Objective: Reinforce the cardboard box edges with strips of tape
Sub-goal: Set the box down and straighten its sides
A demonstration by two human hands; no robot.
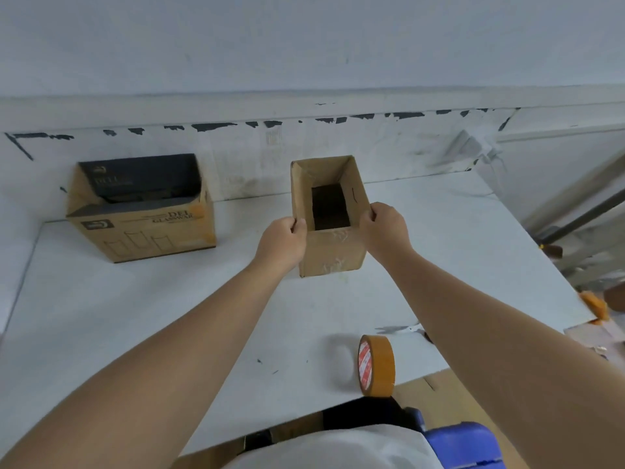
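A small brown cardboard box point(333, 252) stands upright on the white table point(135, 316), its top open and its inside dark. Clear tape remnants show on its near face. My left hand point(282, 243) grips the box's near left top corner, fingers curled over the rim. My right hand point(384, 228) grips the near right top corner the same way. A roll of brown tape point(377, 366) with a red-and-white core label stands on its edge near the table's front edge, between my forearms.
A larger printed cardboard box point(142, 225) with an open top stands at the back left. An orange object point(593, 304) lies at the table's right edge. A blue plastic seat point(466, 441) is below the front edge. A white wall rises behind.
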